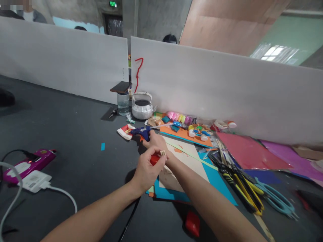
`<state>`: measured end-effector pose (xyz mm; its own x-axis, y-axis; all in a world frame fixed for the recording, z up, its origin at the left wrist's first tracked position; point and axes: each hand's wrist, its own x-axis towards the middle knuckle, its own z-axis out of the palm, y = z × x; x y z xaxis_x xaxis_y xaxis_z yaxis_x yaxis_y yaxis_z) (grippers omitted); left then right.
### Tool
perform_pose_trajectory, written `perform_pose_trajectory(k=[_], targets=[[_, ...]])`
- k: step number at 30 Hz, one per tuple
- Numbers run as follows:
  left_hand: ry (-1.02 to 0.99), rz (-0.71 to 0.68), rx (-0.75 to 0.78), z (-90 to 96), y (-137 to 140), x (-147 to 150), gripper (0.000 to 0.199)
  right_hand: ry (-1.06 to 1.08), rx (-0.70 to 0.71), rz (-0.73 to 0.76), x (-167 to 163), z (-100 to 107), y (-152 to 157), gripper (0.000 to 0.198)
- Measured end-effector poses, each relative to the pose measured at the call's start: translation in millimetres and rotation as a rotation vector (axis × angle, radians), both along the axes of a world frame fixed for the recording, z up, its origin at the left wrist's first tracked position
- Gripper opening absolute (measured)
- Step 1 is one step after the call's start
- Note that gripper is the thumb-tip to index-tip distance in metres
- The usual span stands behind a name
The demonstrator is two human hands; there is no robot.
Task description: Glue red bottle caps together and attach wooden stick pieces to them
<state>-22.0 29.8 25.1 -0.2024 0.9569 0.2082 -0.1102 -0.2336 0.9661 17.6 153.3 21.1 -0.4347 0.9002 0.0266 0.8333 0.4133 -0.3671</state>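
My right hand [158, 142] is closed around the handle of a blue hot glue gun [142, 131], a clear glue stick showing at its back end. The gun's tip points left, over a red and white packet [125, 131] on the table. Nearer to me, my left hand [147, 167] is closed on a small red object [154, 159], mostly hidden by the fingers. A little cream-coloured ridged piece [163, 153] shows at the thumb and fingertips; I cannot tell whether it joins the red object. My left hand overlaps my right wrist in view.
Coloured paper sheets [222, 188] lie under my right forearm. Scissors [275, 198] and yellow-black cutters [242, 191] are at right. A silver kettle [142, 111] and lidded glass jar [123, 103] stand by the white partition [202, 80]. A pink power strip [30, 164] lies left, a red piece [192, 223] in front.
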Motion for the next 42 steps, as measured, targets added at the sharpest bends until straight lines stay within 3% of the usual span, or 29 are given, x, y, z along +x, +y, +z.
perform_pose_trajectory(k=[3, 15, 23, 30, 36, 39, 42], targets=[[-0.023, -0.024, -0.013, 1.8, 0, 1, 0.010, 0.142, -0.018, -0.014, 12, 3, -2, 0.018], [-0.095, -0.042, -0.126, -11.4, 11, 4, 0.014, 0.614, -0.235, -0.098, 42, -11, -1, 0.018], [0.007, -0.056, -0.206, -17.0, 19, -7, 0.017, 0.861, -0.350, -0.061, 71, 13, -30, 0.024], [0.108, -0.172, -0.232, -7.4, 15, -10, 0.019, 1.036, -0.435, -0.047, 114, 29, -59, 0.027], [0.242, -0.059, -0.123, -3.3, 4, -6, 0.013, 1.083, -0.331, -0.190, 156, 34, -100, 0.028], [0.291, -0.003, -0.055, -4.2, 1, -5, 0.009, 1.064, -0.343, -0.301, 173, 28, -113, 0.036], [0.382, 0.049, 0.035, -4.9, 0, -4, 0.004, 0.993, -0.357, -0.296, 185, 23, -120, 0.041]])
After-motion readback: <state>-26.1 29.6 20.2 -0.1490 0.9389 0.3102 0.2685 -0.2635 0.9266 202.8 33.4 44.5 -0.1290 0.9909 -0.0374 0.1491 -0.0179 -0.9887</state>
